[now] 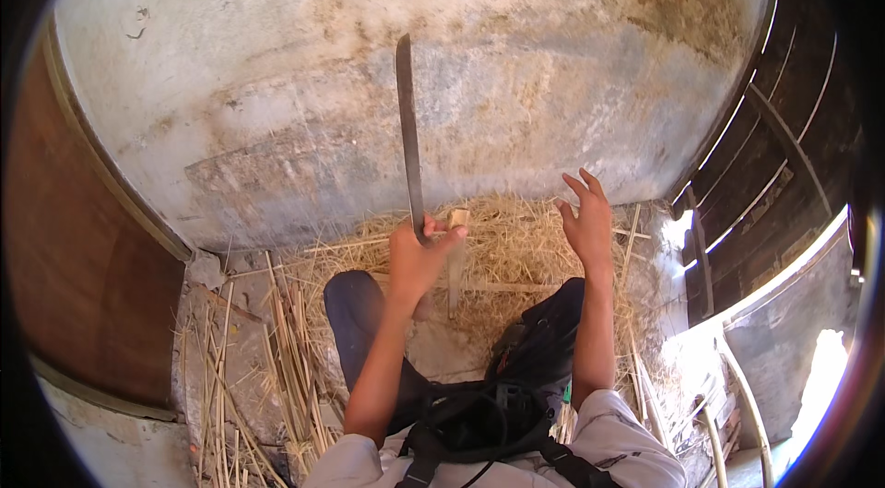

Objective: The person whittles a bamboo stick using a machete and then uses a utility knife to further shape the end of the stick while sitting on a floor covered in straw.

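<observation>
My left hand (415,258) is closed in front of me, above my left knee. From it a long, dark machete blade (407,124) points up toward the wall; any handle is hidden by the hand. My left thumb and fingers also lie against a pale split bamboo piece (455,267), which stands roughly upright with its cut top end at thumb height. To the right, my right hand (586,219) is raised over my right knee. Its fingers are apart and slightly bent, and nothing is in it.
Straw-like shavings (516,244) cover the floor along the stained wall (461,119). Long thin strips (290,341) lie in a bundle at my left, near a brown panel (101,248). Dark slatted boards (774,138) and curved poles (745,396) stand at the right.
</observation>
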Demonstrator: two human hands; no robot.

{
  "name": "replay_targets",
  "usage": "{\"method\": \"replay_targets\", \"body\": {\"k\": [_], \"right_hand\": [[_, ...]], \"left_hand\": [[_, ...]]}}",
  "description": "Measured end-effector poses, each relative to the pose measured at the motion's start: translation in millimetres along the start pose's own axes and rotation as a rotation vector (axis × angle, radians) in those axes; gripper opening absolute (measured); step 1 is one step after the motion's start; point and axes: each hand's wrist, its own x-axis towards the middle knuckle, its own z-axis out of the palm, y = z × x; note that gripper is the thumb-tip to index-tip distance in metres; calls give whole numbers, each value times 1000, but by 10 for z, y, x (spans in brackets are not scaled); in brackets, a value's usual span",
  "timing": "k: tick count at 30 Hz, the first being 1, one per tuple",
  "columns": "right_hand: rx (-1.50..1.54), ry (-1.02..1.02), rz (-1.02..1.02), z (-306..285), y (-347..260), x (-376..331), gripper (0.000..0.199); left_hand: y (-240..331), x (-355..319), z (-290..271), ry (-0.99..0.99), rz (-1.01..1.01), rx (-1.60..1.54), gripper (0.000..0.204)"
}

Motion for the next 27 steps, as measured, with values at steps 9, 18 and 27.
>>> {"method": "replay_targets", "body": {"k": [9,18,27], "right_hand": [[770,-841,29,187,-967,-1054,43],[1349,-873,296,797,-862,-1276,59],[1632,-730,384,790,-938,-1238,47]], "left_hand": [[68,-98,134,99,33,21,47],[-5,-56,363,13,-47,-429,37],[-212,92,164,-287,-61,-761,59]]}}
